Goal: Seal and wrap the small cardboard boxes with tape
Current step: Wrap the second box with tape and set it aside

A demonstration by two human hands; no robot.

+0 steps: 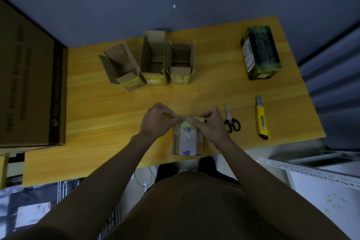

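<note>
A small cardboard box [188,143] lies at the near edge of the wooden table [93,122], closed, with a white printed label along its top and pale yellowish tape [191,120] gathered over its far end. What it holds is shut from view. Both hands meet just above that far end: the left hand [155,121] has its fingers curled and pressed together on a thin strip of the tape, and the right hand [210,122] pinches the other end of the same strip between thumb and fingertips. The tape is translucent and blurred here, so its exact edge and whether it comes off a roll are hard to make out; a roll may be hidden under the left palm.

Farther back on the table stand three open cardboard boxes in a row, flaps raised. The left open box [121,67] leans sideways and shows only its folded brown inner flaps; the middle open box [153,58] and the right open box [181,61] are upright, touching each other, and their dark insides look bare down to the bottom flaps. Yellowish tape bands their near faces.

To the right of the hands lie black-handled scissors [231,121], closed, and beside them a yellow utility knife [262,119] with its blade end pointing away. At the far right corner rests a dark wrapped package [261,52], glossy, with a white label on its side.

A large brown carton [31,84] with blurred printing fills the left, cut off by the frame.
</note>
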